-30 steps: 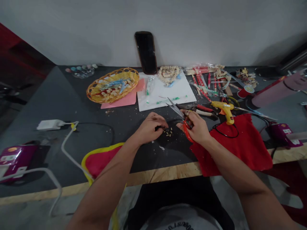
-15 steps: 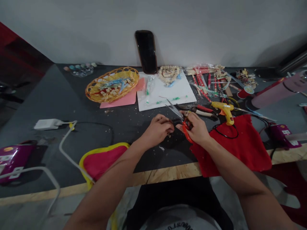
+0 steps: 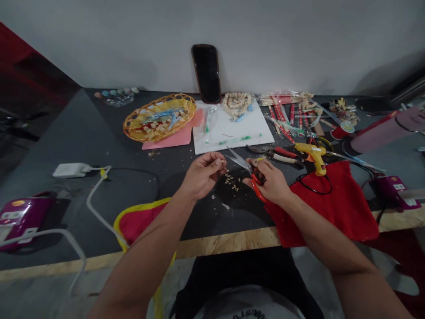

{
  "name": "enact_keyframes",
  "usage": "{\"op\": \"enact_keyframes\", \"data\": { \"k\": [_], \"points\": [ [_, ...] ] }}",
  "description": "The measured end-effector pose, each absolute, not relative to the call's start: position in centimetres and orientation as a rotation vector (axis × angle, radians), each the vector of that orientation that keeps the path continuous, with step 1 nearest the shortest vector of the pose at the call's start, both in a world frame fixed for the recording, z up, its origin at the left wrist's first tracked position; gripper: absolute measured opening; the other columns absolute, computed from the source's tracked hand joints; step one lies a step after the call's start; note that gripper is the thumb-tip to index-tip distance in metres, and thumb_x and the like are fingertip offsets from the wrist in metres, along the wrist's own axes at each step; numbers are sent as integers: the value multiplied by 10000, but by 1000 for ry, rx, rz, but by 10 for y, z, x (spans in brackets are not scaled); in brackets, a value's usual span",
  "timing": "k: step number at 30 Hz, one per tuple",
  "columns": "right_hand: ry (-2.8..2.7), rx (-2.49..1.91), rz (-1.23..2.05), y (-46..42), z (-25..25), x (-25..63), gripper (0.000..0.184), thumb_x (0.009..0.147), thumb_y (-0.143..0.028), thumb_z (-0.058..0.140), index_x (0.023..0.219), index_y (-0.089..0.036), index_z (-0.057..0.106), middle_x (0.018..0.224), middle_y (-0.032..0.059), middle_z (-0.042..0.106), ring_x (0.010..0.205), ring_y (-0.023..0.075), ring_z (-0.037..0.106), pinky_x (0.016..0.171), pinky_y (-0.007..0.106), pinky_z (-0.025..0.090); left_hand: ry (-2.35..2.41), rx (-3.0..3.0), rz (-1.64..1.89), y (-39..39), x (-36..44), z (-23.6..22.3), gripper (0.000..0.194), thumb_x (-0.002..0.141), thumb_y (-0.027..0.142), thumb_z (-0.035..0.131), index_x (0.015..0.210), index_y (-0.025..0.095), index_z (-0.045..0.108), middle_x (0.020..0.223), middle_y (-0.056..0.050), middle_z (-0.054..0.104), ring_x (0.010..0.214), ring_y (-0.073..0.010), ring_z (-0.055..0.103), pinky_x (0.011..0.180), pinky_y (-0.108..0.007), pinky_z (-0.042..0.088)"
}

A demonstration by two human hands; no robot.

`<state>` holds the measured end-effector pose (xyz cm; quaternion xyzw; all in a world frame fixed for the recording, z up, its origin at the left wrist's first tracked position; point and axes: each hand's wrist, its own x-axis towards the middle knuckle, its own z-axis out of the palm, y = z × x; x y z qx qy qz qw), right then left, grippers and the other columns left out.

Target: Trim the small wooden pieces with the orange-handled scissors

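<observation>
In my right hand (image 3: 269, 180) I grip a pair of scissors (image 3: 255, 182) by its red-orange handles, with the blades parted and angled up to the left. My left hand (image 3: 206, 173) is closed in a pinch just left of the blade tips; a small pale bit shows at the fingertips, too small to name. Several small pale pieces (image 3: 232, 180) lie scattered on the dark table (image 3: 186, 212) between and below my hands.
Behind my hands lie a white board (image 3: 245, 128) with a beaded string (image 3: 237, 104), and a wicker basket (image 3: 133, 128). A phone (image 3: 206, 73) leans on the wall. Pruning shears (image 3: 285, 156), a yellow glue gun (image 3: 312, 155) and red cloth (image 3: 335, 208) are at right.
My left hand has moved left and slightly up, turning so its pinched fingertips face the blades. The small pale pieces on the table are now uncovered. The scissors have shifted slightly left.
</observation>
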<state>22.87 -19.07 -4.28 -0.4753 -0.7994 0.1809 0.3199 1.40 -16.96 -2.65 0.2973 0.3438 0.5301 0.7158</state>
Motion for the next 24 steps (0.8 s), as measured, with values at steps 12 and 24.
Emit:
{"op": "enact_keyframes", "data": {
  "k": [12, 24],
  "points": [
    [-2198, -1253, 469, -195, -40, 224, 521, 836, -486, 648, 1266, -201, 568, 1132, 107, 652, 1056, 244, 624, 889, 381, 555, 757, 590, 1135, -173, 21, -29, 200, 614, 125, 825, 684, 137, 638, 610, 20, 587, 560, -81, 552, 583, -208, 490],
    [-2234, -1294, 294, -196, -40, 224, 559, 844, -533, 616, 1292, -202, 568, 1100, 110, 646, 1042, 260, 615, 866, 375, 548, 759, 606, 1107, -172, 19, -30, 173, 572, 61, 778, 681, 122, 658, 615, 2, 635, 557, -88, 587, 580, -198, 482]
  ]
}}
